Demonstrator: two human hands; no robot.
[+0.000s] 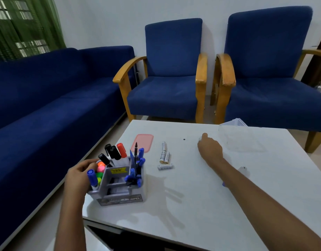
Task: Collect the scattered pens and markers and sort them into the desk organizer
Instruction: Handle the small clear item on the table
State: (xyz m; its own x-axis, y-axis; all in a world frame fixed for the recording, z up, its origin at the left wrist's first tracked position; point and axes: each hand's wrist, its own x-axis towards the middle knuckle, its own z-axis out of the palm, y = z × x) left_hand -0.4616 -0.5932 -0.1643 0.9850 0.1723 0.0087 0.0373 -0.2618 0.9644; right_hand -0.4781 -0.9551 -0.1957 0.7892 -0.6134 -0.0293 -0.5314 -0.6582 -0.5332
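Note:
The grey desk organizer (120, 198) stands near the table's front left corner. Black and red markers (113, 153) fill its back slot, blue pens (138, 171) its right slot and bright highlighters (100, 169) its left slot. My left hand (78, 180) wraps the organizer's left side, fingers closed around a blue-capped marker (91, 177) standing in the left slot. My right hand (210, 149) reaches far across the table, its fingertips curled down on a small pale object (200, 138), too blurred to identify. A bit of blue (223, 184) peeks out from under my right forearm.
Three batteries (164, 154) and a small white pack (165, 167) lie right of the organizer. A pink lid (143, 142) lies behind it. A clear plastic box (239, 136) sits at the back right. The white table (174, 205) is ringed by a blue sofa (47, 98) and two blue armchairs (167, 87).

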